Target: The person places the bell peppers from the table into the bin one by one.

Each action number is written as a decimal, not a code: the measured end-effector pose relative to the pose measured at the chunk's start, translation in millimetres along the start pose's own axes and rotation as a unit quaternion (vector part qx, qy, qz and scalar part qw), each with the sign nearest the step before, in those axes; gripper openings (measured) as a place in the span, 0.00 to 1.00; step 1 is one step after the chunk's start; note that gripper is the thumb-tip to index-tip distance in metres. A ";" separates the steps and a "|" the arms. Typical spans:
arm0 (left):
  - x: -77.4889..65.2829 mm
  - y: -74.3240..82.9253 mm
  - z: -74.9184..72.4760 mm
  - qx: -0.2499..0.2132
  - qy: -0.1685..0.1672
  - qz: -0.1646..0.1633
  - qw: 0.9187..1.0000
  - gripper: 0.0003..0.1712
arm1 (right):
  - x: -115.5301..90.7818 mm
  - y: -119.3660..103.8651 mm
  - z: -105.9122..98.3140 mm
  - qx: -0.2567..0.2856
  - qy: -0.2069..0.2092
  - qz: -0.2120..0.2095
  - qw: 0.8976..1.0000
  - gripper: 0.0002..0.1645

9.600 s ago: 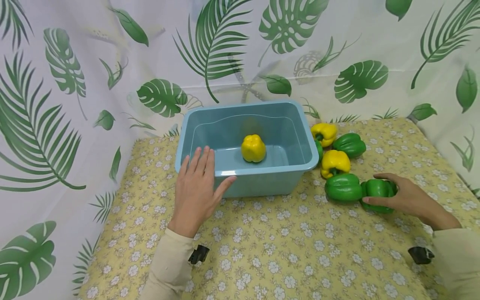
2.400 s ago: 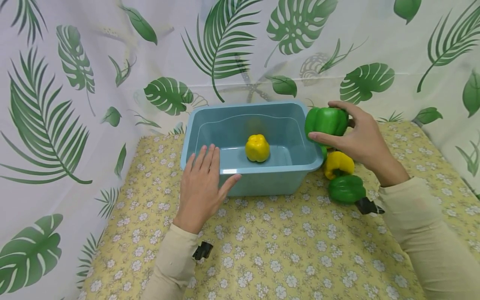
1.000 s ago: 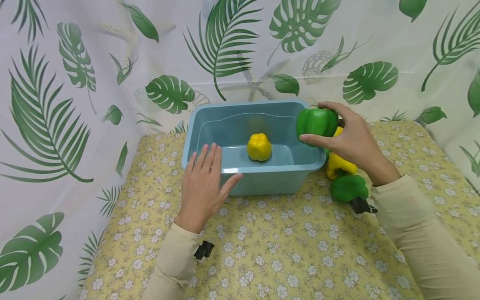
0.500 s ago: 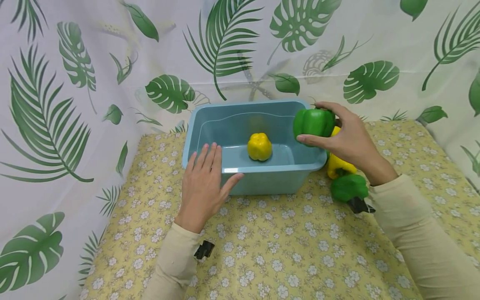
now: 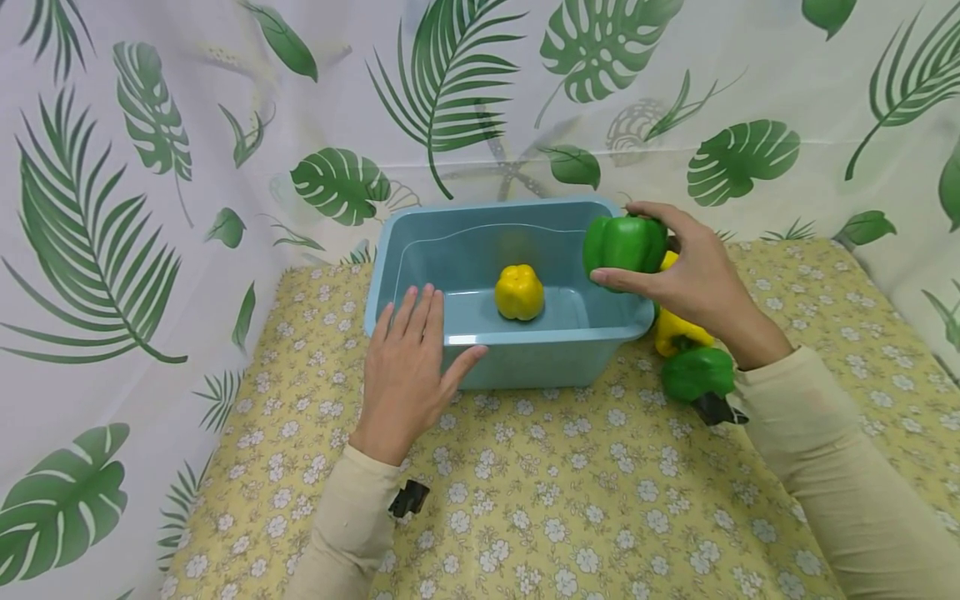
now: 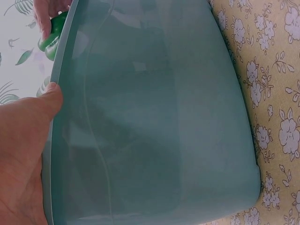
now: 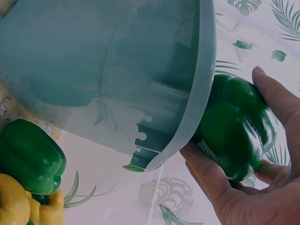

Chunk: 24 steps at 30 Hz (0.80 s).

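Note:
A green bell pepper [image 5: 624,252] is gripped between the thumb and fingers of my right hand [image 5: 693,275], held up over the right end of a blue plastic tub [image 5: 540,337]. In the right wrist view the held green bell pepper [image 7: 234,126] shows beside the tub's rim [image 7: 206,75]. Inside the tub, a yellow bell pepper [image 5: 519,292] sits on the floor near the middle. My left hand [image 5: 405,375] rests on the tub's front rim at the left, its fingers straight and its thumb spread along the outside.
Right of the tub, a green bell pepper [image 5: 697,373] lies in front of a yellow bell pepper [image 5: 678,335]; my right hand partly covers others there. A yellow flowered cloth [image 5: 525,467] covers the table. Behind it hangs a leaf-patterned curtain [image 5: 480,100].
My right hand took the green pepper from the table's right side, lifted it and brought it left over the tub, drifting slightly further left lately. My left hand stays on the rim.

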<state>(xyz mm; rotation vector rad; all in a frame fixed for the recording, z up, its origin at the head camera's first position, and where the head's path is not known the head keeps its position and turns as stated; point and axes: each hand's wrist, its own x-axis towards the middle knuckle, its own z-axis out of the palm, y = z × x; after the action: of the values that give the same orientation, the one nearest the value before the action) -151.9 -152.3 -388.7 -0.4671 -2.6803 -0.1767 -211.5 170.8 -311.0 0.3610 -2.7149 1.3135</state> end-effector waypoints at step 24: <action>0.0 1.2 -1.4 -0.002 -0.010 -0.006 1.000 0.50 | 0.5 -1.4 2.8 -0.008 -0.006 -0.015 1.000 0.53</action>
<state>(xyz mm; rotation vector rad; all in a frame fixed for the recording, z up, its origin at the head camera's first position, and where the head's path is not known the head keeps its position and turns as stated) -150.9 -151.4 -387.4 -0.4563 -2.7026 -0.1823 -211.6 167.7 -311.6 0.4096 -2.7170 1.2858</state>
